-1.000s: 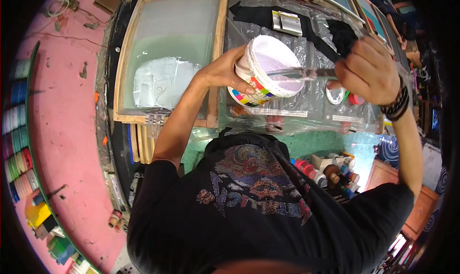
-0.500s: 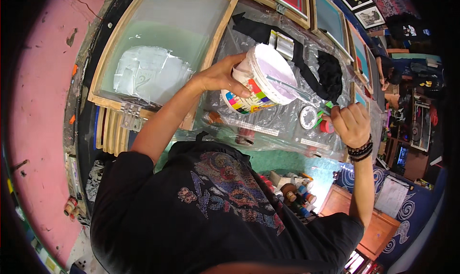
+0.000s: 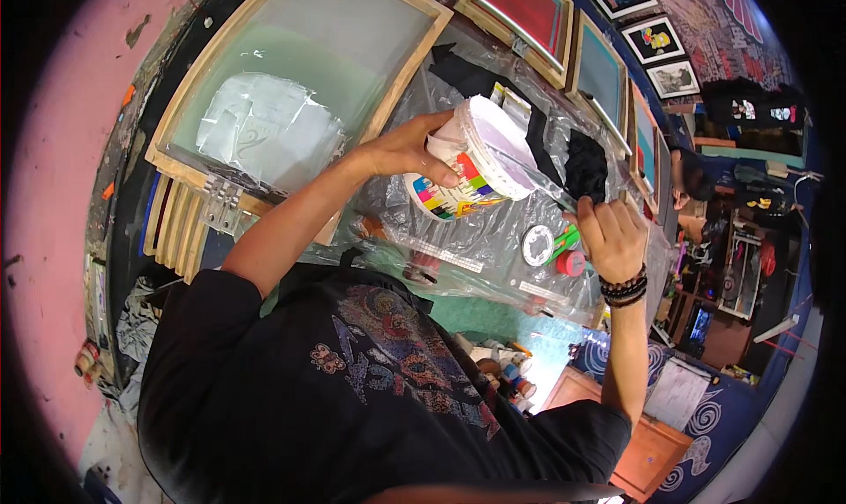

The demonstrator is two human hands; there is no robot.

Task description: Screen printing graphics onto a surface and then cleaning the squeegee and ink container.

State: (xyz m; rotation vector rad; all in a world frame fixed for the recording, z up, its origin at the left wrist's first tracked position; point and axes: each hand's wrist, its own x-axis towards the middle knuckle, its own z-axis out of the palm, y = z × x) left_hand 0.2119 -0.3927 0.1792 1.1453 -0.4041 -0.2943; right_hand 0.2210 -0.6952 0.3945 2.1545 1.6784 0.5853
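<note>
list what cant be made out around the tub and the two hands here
- Head view: the white tub's contents, hidden by its tilt and pale inside.
- Right hand: palm side turned away, so any thin tool it grips is unclear.
- Left hand: fingertips hidden behind the tub.

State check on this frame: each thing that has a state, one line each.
white tub: open, tilted, contents unclear
left hand: gripping the tub's side
right hand: closed, apparently on a thin tool, hard to tell
screen frame: lying flat on the table
plastic sheet: spread out, crinkled
small round lid: lying flat on the sheet
</note>
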